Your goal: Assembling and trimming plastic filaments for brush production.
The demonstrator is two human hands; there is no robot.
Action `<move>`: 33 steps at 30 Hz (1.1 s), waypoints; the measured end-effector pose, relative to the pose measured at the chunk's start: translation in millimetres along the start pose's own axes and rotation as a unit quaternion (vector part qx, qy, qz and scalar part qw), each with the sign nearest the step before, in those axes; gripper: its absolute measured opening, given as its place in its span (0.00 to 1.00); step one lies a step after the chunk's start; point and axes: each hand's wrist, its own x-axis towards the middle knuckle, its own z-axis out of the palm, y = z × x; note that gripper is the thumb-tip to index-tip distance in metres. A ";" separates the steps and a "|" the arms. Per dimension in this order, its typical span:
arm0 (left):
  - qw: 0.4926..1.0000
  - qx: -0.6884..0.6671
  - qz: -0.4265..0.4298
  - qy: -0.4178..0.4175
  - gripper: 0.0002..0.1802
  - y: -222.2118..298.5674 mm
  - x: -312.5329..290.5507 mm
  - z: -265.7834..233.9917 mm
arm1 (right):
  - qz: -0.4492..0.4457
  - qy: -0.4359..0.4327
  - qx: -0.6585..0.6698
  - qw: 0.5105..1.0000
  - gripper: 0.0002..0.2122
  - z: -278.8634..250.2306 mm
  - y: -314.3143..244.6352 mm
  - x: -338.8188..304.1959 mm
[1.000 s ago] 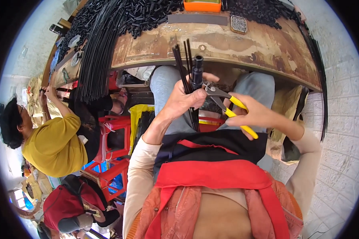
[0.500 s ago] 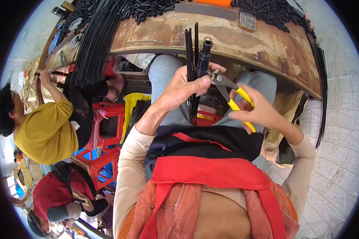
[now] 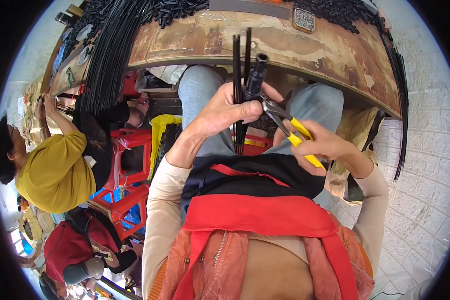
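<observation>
My left hand (image 3: 225, 112) is closed around a bundle of thin black rods (image 3: 237, 62) and a black tubular fitting (image 3: 256, 77), which stand upright over my lap. The rods run down below the hand as well. In my right hand (image 3: 317, 145) are pliers (image 3: 299, 131) with yellow handles, its fingers wrapped round the grips. Their metal jaws reach the base of the fitting beside my left thumb. What lies between the jaws is too small to make out.
A worn wooden bench (image 3: 285, 47) spans the far side, with heaps of small black parts (image 3: 330, 12) and a tin of small metal pieces (image 3: 303, 20). Long black rods (image 3: 105, 65) overhang its left edge. Red stools (image 3: 130, 200) and two people (image 3: 55, 175) are at left.
The pliers' handles have come closer together as my right hand squeezed them. The rods and fitting remain in my left hand, and the whole view has shifted slightly.
</observation>
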 end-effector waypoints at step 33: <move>0.993 0.037 0.024 0.114 0.19 -6.5 -4.3 12.9 | -0.051 0.269 -0.240 0.932 0.14 19.4 -16.9 2.1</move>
